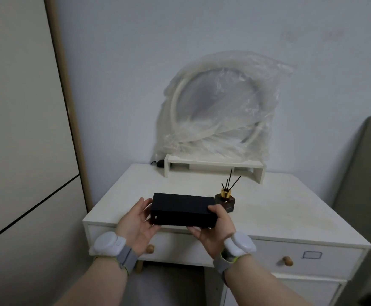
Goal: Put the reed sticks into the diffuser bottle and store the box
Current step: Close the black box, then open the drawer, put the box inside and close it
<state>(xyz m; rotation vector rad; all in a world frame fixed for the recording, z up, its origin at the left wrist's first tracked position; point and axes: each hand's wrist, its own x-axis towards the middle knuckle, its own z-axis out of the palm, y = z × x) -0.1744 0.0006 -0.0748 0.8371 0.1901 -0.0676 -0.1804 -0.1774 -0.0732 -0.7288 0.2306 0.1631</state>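
Both hands hold the black box (183,209) over the near edge of the white bench (268,208). The left hand (136,224) is cupped on the box's left end, fingers curled beneath and thumb up along the side. The right hand (216,228) grips the right near corner, thumb on top and fingers underneath. Neither hand is free. Whether the box rests on the bench top or is carried just above it cannot be told.

The box is shut. Its long axis runs left to right across the view, parallel to the bench front.

The diffuser bottle (225,202) stands upright on the bench just beyond the box's right end, partly hidden behind it. The reed sticks (229,181) already stand in its gold neck, fanning upward. That part of the task appears complete; storing the box is the step remaining.

Two drawers sit in the bench front directly below the hands. The left drawer knob (151,248) shows between the wrists; the right drawer knob (287,261) lies well to the right. The left drawer is the nearer, and the left hand is closer to its knob. One hand would need to leave the box to pull a drawer. A white shelf riser (213,166) stands at the far edge, offering open compartments as an alternative place.
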